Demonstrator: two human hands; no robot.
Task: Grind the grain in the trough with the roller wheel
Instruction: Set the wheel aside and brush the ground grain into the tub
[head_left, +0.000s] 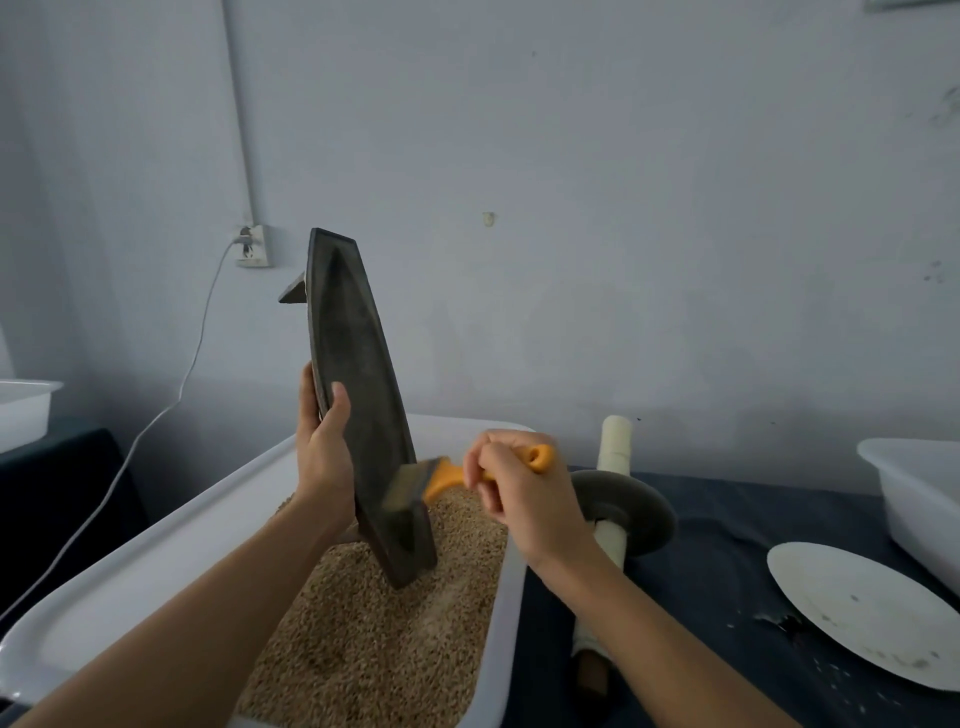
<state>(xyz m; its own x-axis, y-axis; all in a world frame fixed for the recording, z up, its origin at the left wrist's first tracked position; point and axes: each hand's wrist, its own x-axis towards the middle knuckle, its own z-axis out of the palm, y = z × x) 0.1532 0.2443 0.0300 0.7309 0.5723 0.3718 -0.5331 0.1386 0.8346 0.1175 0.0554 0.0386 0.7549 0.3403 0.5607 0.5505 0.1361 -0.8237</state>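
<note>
A dark boat-shaped trough (353, 374) stands almost upright, its lower end over the grain (374, 623) in a white tub (156, 551). My left hand (322, 452) grips the trough's left edge at mid-height. An orange-handled brush (441, 478) is held in my right hand (519, 493), and its bristles touch the trough's lower inside. The trough's inside looks bare of grain. The roller wheel (639, 506), a dark disc on a pale wrapped axle, lies on the dark cloth right of the tub, partly behind my right wrist.
A white plate (872, 618) lies at the right on the dark tablecloth (717, 582), with a white bin (914, 493) behind it. Another white bin (23, 410) sits at the far left. A white cable (156, 421) hangs from a wall socket (253, 246).
</note>
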